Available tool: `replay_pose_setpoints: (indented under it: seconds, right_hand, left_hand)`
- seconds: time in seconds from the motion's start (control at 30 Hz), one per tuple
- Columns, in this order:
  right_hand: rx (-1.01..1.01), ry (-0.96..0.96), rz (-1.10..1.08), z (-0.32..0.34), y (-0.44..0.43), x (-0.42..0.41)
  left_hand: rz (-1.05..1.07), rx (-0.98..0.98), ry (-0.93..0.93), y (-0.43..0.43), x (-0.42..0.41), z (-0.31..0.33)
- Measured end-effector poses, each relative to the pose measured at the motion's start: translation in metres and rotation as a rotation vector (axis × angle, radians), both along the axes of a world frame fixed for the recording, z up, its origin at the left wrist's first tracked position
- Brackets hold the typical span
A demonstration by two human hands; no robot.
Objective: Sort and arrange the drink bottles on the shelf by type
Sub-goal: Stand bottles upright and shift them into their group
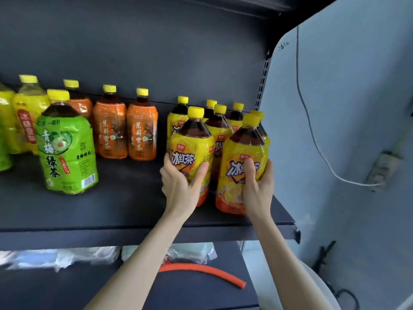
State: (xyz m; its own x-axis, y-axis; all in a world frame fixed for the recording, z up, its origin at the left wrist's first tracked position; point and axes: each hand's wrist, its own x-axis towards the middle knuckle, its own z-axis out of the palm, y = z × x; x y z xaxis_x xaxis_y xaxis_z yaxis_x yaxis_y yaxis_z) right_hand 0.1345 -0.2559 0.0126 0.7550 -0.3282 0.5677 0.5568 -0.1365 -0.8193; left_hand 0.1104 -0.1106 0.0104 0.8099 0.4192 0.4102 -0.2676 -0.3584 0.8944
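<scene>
On the dark shelf [125,211], my left hand [182,182] grips a yellow iced-tea bottle [192,144] around its lower half. My right hand [257,182] grips a second yellow iced-tea bottle [243,153] beside it at the shelf's right end. Several more yellow iced-tea bottles [220,126] stand behind these two. Orange-labelled tea bottles [125,128] form a row at the back middle. A green-labelled tea bottle [67,148] stands alone toward the front left. Pale yellow-green bottles [24,117] sit at the far left, partly cut off by the frame.
The shelf's right end [295,231] meets a slotted upright [263,79] and a pale wall with a white cable [312,130] and a power strip [382,166]. A lower shelf holds plastic-wrapped items [67,256] and an orange tube [201,270].
</scene>
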Motion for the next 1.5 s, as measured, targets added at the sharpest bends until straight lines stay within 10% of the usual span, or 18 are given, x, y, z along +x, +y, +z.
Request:
replay_pose_setpoints:
  seconds: [0.5, 0.83, 1.07, 1.5]
  right_hand:
    - [-0.005, 0.033, 0.105, -0.001, -0.002, 0.032]
    - [-0.146, 0.117, 0.02, 0.003, -0.004, 0.03]
    - [-0.462, 0.17, -0.12, 0.015, -0.006, -0.001]
    - [-0.544, -0.108, -0.017, 0.05, 0.055, -0.088]
  left_hand:
    - [0.222, -0.027, 0.021, -0.023, 0.043, 0.003]
    - [-0.015, -0.016, 0.064, -0.002, 0.034, -0.001]
    - [0.102, 0.478, 0.186, 0.02, 0.004, 0.014]
    - [0.117, 0.519, -0.179, 0.094, -0.109, 0.059]
